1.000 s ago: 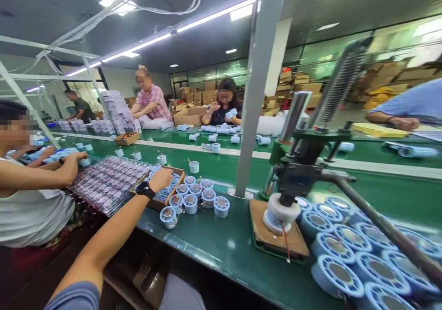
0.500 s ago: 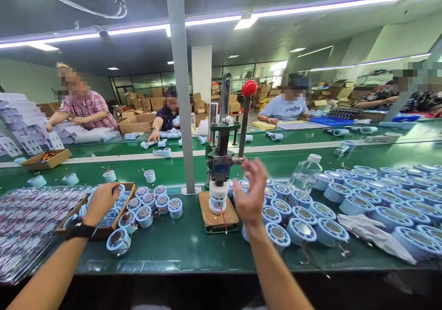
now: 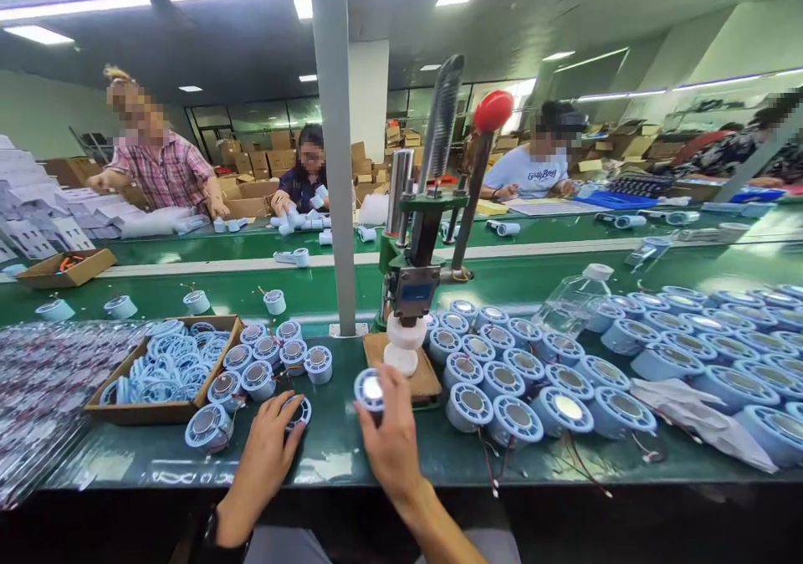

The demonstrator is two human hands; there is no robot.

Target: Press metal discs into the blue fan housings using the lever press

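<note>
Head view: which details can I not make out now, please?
In the head view:
Left unit: partly hidden by the left hand.
Right unit: right side behind the right hand's fingers.
Shiny stack: cut off by left edge; contents too small.

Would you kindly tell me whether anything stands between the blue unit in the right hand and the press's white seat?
Only the right hand itself: its fingertips, at the right edge of the blue unit, lie between that unit and the white seat. No other object visibly does.
</note>
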